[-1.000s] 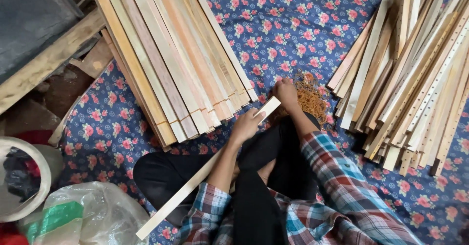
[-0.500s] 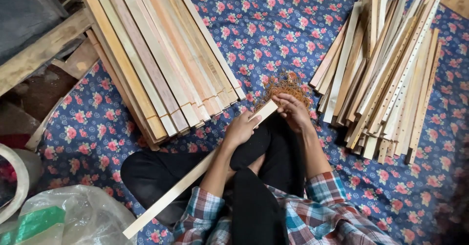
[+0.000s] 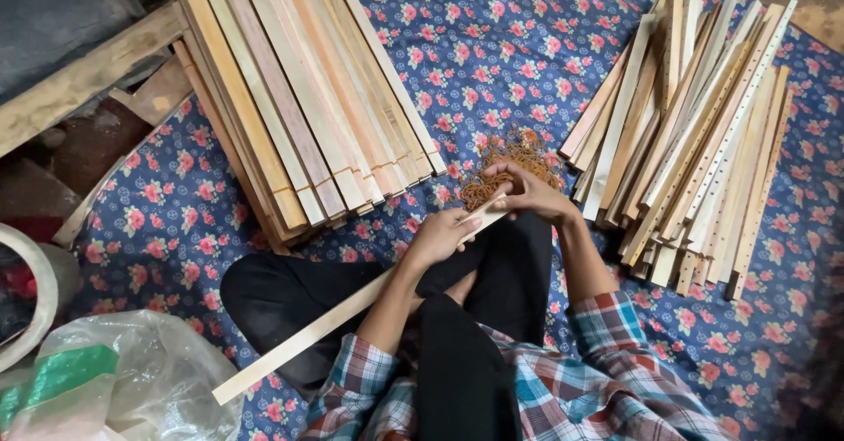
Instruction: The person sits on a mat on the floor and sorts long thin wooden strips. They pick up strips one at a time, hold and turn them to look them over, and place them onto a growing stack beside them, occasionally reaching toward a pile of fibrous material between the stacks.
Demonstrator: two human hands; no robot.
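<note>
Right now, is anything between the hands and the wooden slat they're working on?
Nothing visible. The left hand grips the wooden slat near its upper end, and the right hand touches that end, beside the heap of rubber bands.

One package is visible: a crumpled translucent plastic bag [image 3: 132, 366] at the lower left corner, lying on the floral cloth [image 3: 492, 45]. A green band [image 3: 57, 379] shows through its film. No labels, signs or screens are visible.

Probably a small home workshop: stacked wooden slats [image 3: 308, 98] lie on a flowered floor cloth [image 3: 519, 45].
</note>
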